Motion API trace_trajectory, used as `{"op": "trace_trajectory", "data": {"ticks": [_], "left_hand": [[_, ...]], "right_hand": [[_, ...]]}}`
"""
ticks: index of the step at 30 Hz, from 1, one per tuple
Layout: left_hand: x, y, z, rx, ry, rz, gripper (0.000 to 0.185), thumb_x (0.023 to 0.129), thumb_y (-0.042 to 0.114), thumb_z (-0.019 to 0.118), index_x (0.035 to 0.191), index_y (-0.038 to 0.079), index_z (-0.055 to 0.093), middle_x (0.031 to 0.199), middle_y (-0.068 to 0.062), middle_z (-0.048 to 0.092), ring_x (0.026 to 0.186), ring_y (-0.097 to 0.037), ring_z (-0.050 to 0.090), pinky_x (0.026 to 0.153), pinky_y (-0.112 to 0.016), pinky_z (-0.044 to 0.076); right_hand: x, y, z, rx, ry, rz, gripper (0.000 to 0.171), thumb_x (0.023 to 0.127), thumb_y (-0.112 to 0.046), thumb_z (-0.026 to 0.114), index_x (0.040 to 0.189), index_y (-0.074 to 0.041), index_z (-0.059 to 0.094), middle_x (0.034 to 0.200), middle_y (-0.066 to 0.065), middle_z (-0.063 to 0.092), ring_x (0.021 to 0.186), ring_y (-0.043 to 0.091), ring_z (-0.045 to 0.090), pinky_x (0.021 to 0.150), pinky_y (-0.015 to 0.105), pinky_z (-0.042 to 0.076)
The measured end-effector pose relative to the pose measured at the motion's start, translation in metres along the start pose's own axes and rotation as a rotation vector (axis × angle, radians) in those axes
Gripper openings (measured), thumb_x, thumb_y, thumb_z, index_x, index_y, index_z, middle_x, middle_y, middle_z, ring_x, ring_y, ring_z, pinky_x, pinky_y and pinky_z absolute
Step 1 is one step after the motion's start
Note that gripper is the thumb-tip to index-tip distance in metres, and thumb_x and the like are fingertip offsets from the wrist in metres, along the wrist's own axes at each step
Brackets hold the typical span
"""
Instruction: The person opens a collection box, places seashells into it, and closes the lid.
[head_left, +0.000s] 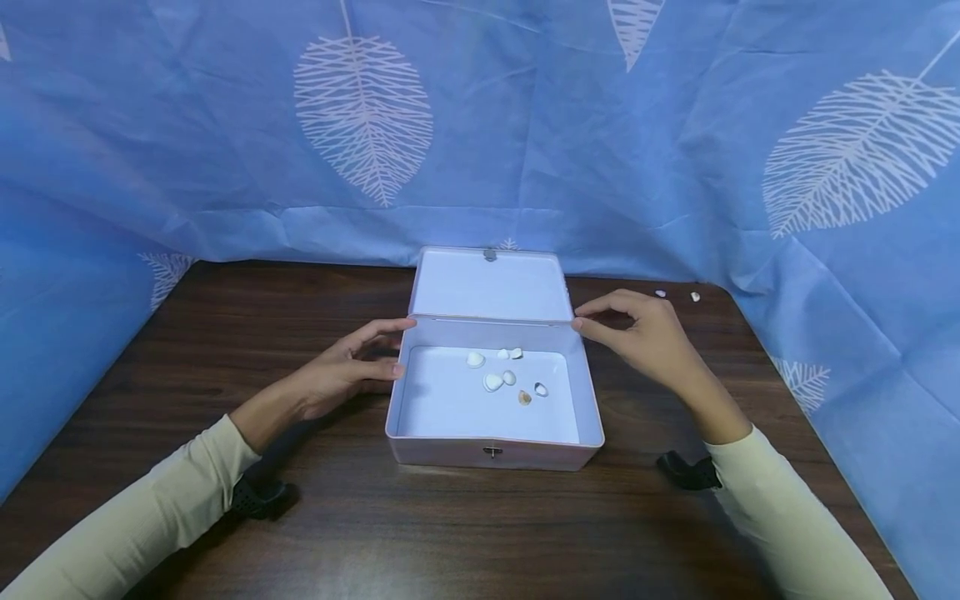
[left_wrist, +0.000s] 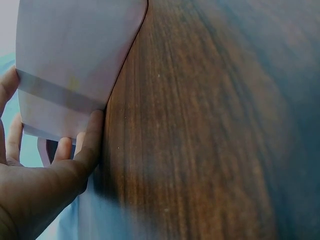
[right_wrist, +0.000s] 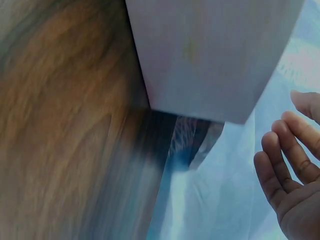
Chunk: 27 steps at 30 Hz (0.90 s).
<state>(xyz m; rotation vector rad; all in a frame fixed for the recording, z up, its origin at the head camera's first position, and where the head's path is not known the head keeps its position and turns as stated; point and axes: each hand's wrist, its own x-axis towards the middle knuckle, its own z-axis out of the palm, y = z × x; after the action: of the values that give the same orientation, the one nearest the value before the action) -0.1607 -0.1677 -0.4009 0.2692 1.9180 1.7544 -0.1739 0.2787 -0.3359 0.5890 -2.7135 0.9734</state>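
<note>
A pale metal box [head_left: 491, 450] sits on the table, its hinged lid [head_left: 491, 283] tipped back. Inside lie several small seashells [head_left: 492, 382], mostly white and one of them brownish. My left hand [head_left: 345, 371] is at the box's left side, fingers and thumb spread along the wall; the left wrist view shows fingertips [left_wrist: 95, 117] at the wall's lower edge. At the right rear corner, near the hinge, my right hand [head_left: 645, 333] has thumb and forefinger close to the box. In the right wrist view its loosely bent fingers [right_wrist: 272, 150] appear beside the box with nothing in them.
Two small shells [head_left: 695, 296] lie on the dark wooden table [head_left: 337, 533] at its far right. Blue cloth [head_left: 525, 150] with white leaf prints hangs behind the table and along its sides. Each wrist wears a black strap [head_left: 690, 472].
</note>
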Motion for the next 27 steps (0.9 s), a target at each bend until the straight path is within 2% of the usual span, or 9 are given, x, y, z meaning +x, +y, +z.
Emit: {"op": "trace_trajectory", "data": {"ticks": [4,8,11,14,19,22,27], "left_hand": [[0.002,0.001,0.000,-0.003,-0.001,-0.001,0.080,0.107,0.013,0.077,0.176,0.027,0.040,0.181,-0.014,0.026,0.165,-0.040,0.031,0.127,-0.057,0.048],[0.002,0.001,0.001,-0.012,0.001,-0.011,0.082,0.106,0.015,0.079,0.176,0.027,0.039,0.180,-0.015,0.026,0.164,-0.040,0.033,0.126,-0.055,0.049],[0.001,0.001,0.001,-0.014,0.003,-0.017,0.082,0.106,0.016,0.079,0.176,0.026,0.039,0.179,-0.016,0.027,0.162,-0.040,0.034,0.127,-0.054,0.048],[0.001,0.000,0.000,-0.009,0.002,-0.016,0.082,0.105,0.019,0.081,0.176,0.026,0.040,0.178,-0.017,0.027,0.162,-0.040,0.035,0.126,-0.054,0.049],[0.000,-0.001,0.000,-0.008,-0.005,-0.010,0.082,0.105,0.019,0.081,0.175,0.025,0.040,0.178,-0.017,0.027,0.162,-0.041,0.035,0.125,-0.051,0.050],[0.000,0.000,0.000,-0.009,-0.007,-0.008,0.082,0.105,0.019,0.081,0.175,0.024,0.040,0.178,-0.018,0.027,0.161,-0.041,0.035,0.125,-0.051,0.051],[0.000,-0.001,0.000,0.004,-0.006,-0.008,0.082,0.105,0.019,0.080,0.175,0.025,0.039,0.177,-0.018,0.027,0.161,-0.041,0.036,0.124,-0.051,0.051]], "right_hand": [[-0.001,0.008,-0.011,0.005,0.008,0.061,0.020,0.105,-0.038,0.084,0.119,-0.024,0.088,0.122,-0.001,0.085,0.119,0.021,0.073,0.088,0.019,0.054],[-0.003,0.018,-0.019,0.012,0.020,0.083,0.021,0.103,-0.037,0.085,0.119,-0.023,0.088,0.123,0.001,0.085,0.112,0.002,0.071,0.084,0.012,0.051],[-0.004,0.026,-0.023,-0.002,0.028,0.078,0.021,0.103,-0.035,0.086,0.119,-0.022,0.088,0.123,0.003,0.085,0.104,-0.009,0.067,0.082,0.012,0.051],[-0.003,0.036,-0.027,-0.022,0.026,0.092,0.023,0.103,-0.035,0.085,0.121,-0.021,0.088,0.126,0.006,0.085,0.104,-0.006,0.067,0.081,0.013,0.050],[-0.002,0.051,-0.036,-0.063,0.013,0.170,0.031,0.105,-0.044,0.082,0.125,-0.021,0.087,0.133,0.010,0.083,0.106,0.003,0.066,0.080,0.018,0.049],[-0.002,0.061,-0.042,-0.092,0.017,0.180,0.033,0.105,-0.045,0.082,0.125,-0.020,0.087,0.130,0.012,0.083,0.095,0.006,0.066,0.075,0.022,0.049],[-0.001,0.081,-0.050,-0.098,0.025,0.201,0.034,0.106,-0.043,0.081,0.125,-0.015,0.086,0.114,0.009,0.084,0.077,0.012,0.059,0.065,0.027,0.047]]}}
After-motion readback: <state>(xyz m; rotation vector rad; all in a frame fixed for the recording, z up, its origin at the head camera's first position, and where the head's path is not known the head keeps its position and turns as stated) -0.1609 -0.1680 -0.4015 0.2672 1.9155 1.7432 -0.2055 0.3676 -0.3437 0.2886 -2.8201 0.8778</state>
